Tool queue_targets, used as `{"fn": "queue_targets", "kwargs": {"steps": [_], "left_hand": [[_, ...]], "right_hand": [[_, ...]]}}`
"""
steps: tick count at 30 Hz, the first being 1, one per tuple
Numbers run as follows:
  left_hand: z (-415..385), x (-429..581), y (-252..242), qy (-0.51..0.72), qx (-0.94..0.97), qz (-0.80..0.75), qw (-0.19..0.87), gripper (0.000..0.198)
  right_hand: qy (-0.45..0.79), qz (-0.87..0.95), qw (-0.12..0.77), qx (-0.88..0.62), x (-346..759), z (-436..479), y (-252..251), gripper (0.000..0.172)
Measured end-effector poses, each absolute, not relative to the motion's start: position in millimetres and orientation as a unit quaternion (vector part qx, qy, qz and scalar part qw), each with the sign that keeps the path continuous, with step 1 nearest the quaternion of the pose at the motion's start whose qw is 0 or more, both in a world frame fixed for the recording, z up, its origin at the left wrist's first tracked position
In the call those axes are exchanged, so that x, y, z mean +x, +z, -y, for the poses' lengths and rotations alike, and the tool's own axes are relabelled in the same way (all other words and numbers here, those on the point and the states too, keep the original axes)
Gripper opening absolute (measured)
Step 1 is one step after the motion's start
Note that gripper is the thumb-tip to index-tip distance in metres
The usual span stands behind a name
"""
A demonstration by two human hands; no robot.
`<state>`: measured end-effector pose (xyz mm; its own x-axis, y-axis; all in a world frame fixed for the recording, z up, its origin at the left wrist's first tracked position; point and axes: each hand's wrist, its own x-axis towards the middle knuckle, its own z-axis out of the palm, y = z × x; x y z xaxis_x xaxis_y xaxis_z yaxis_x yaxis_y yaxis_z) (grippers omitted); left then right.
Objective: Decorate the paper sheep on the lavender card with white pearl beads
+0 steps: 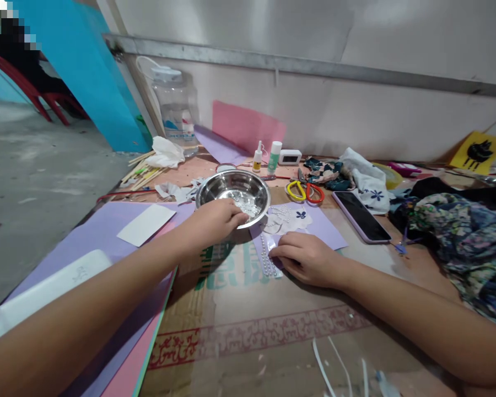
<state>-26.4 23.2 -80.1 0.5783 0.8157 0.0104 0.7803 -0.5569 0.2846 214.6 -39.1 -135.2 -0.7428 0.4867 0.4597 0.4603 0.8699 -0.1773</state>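
Observation:
A shiny metal bowl (261, 190) holds small clear and whitish bits. My left hand (213, 220) reaches over its near rim, fingers bent together at the bowl's inside; what they pinch, if anything, is hidden. My right hand (310, 259) rests on the table with curled fingers. Its fingertips press on the edge of a sheet of pearl bead strips (265, 256). Under those strips lies a piece of purple paper (328, 234). Also on that paper are a white cutout with a dark blue flower (301, 215) and loose bead strings (279, 212).
Behind the bowl stand a small glue bottle (257, 160) and a glue stick (274, 157). Scissors (306, 192) and a phone (361, 216) lie to the right, near bunched fabric (458, 231). Purple sheets (86, 226) and a white card (146, 224) lie left.

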Motion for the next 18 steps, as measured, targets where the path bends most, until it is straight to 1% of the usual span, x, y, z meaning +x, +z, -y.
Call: {"fn": "queue_targets", "kwargs": {"steps": [2,5,7,11,18], "left_hand": [[-23.6,-27.6,-77.1,0.086,0.877,-0.439,0.177,0.038],[-21.8,-27.8,-73.6,0.107,0.874,-0.42,0.219,0.028],[-19.0,-26.3,-72.1,0.122,0.867,-0.43,0.222,0.025],[-12.2,-21.7,-71.0,0.132,0.858,-0.444,0.223,0.024],[-6.1,-17.3,-69.1,0.131,0.851,-0.467,0.199,0.018]], "right_hand": [[0.025,0.933,0.256,-0.252,214.7,38.8,-136.1,0.022],[0.022,0.932,0.259,-0.251,214.7,38.5,-137.2,0.022],[0.025,0.933,0.256,-0.253,214.8,38.6,-137.4,0.021],[0.028,0.933,0.248,-0.259,215.2,38.9,-136.8,0.022],[0.016,0.934,0.244,-0.26,215.3,38.8,-136.2,0.023]]}}
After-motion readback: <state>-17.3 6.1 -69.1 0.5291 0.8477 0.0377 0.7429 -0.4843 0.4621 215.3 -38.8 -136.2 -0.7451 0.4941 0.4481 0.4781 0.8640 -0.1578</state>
